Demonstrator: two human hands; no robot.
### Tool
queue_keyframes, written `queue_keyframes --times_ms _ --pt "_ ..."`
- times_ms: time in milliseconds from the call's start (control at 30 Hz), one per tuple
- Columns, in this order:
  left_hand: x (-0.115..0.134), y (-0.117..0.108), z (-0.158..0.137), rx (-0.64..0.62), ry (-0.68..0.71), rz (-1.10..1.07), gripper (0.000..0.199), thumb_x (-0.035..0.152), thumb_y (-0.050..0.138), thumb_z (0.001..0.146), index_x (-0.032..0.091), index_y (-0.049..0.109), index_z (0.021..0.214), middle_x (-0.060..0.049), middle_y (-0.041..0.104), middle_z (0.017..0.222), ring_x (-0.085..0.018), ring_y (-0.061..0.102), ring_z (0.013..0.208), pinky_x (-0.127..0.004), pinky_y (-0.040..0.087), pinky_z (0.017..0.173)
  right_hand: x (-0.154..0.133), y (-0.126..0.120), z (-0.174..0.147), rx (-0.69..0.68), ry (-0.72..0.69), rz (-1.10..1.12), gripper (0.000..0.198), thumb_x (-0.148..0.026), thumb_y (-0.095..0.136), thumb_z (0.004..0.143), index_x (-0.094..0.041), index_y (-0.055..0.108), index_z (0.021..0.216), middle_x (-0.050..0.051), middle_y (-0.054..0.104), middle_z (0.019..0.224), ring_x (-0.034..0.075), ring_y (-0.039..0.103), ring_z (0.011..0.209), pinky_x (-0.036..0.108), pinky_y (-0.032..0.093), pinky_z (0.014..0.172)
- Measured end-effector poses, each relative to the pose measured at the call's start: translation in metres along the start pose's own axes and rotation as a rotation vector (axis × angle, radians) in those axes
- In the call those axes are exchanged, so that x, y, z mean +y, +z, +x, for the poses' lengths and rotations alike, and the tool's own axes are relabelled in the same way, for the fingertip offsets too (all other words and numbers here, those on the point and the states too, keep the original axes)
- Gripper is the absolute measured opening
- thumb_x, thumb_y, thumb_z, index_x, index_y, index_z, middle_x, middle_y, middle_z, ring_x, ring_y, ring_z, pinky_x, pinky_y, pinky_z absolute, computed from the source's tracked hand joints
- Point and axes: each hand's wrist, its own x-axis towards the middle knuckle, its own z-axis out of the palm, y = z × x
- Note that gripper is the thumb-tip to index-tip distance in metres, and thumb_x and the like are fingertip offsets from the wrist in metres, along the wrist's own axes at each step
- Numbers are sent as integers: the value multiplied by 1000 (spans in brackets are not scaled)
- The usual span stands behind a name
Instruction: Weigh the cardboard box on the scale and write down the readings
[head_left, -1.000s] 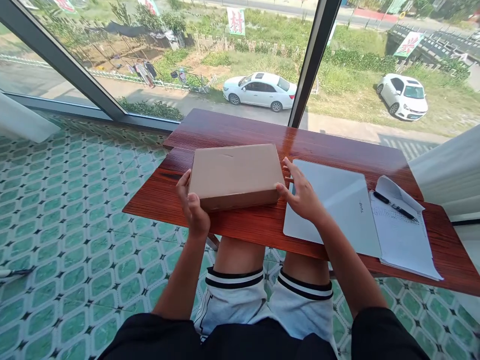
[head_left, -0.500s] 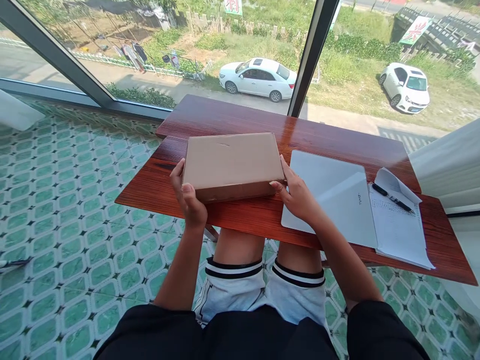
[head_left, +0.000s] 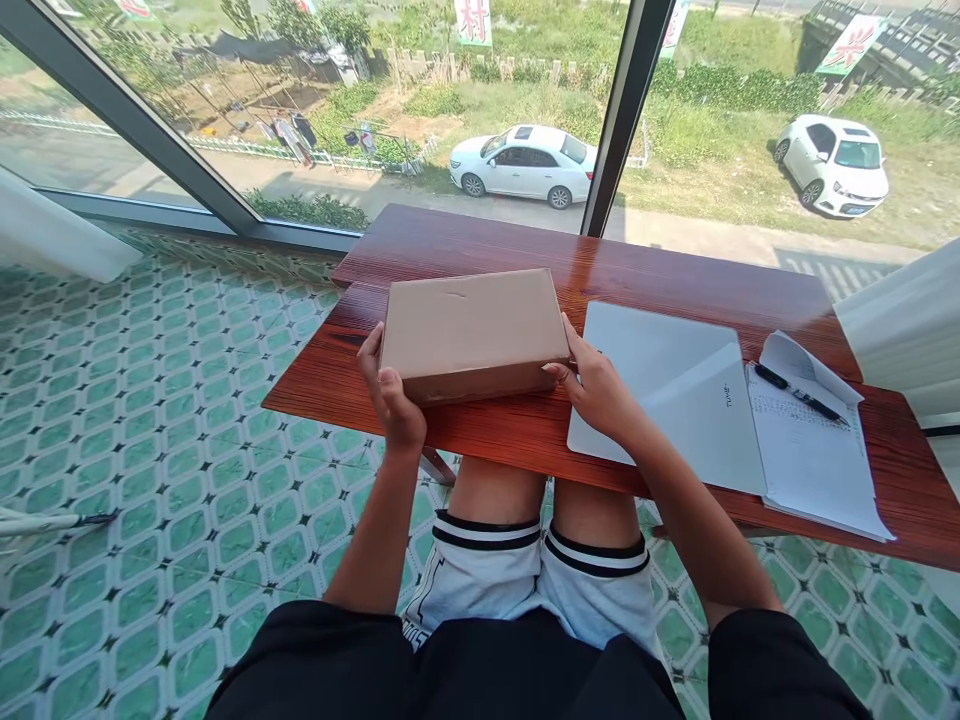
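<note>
A plain brown cardboard box (head_left: 474,325), closed, is held between my two hands over the left part of the reddish wooden table (head_left: 322,362). My left hand (head_left: 394,395) grips its left end, with the thumb at the near left corner. At the right end, my right hand (head_left: 596,385) holds the box with its thumb against the near face. Whether the box's underside touches the table cannot be made out. Close beside my right hand lies a flat silver-grey laptop (head_left: 671,390), lid down, partly covered by my right forearm.
Right of the laptop are sheets of written paper (head_left: 817,450) with a black pen (head_left: 801,393) on top. A large window (head_left: 628,110) rises behind the table, with white cars outside. White curtains (head_left: 900,310) hang at both sides. The floor (head_left: 187,480) has green patterned tiles.
The whole view has shifted slightly, so most things sit a little further right. Both hands keep the same hold on the box, which has not visibly moved on its own.
</note>
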Motion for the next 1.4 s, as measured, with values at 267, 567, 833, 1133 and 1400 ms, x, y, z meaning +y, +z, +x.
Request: queue_keyframes --times_ms 267,567,833,1133,1400 --pt "1 0 -1 3 -30 -21 60 58 37 92 23 49 140 -10 49 146 -27 44 138 -43 35 116 -1 1 -1 8 13 -1 70 -45 43 97 -21 22 159 11 38 156 28 41 143 48 39 115" --pt "10 1 -1 -35 -117 -17 62 62 33 92 26 45 141 -8 45 149 -27 40 141 -42 36 115 -8 -2 1 -26 72 -9 73 -44 42 97 -14 17 160 14 41 154 31 44 139 48 44 108" --pt "20 13 0 9 -162 -158 59 57 39 88 25 47 138 -8 47 147 -29 45 137 -44 42 111 -13 -10 2 21 67 6 71 -42 42 97 -20 18 160 11 42 153 33 49 134 50 48 104" --pt "46 22 7 5 -46 -140 54 58 36 90 30 51 133 -5 52 142 -27 49 133 -41 46 108 -32 -25 -9 52 68 44 70 -43 39 98 -23 14 161 7 42 154 30 51 131 48 50 101" --pt "71 46 3 -49 -4 -151 54 58 35 91 29 49 134 -5 49 145 -27 46 136 -41 45 109 -27 -49 -33 164 70 29 71 -53 37 99 -23 17 160 8 46 151 29 57 122 45 52 97"
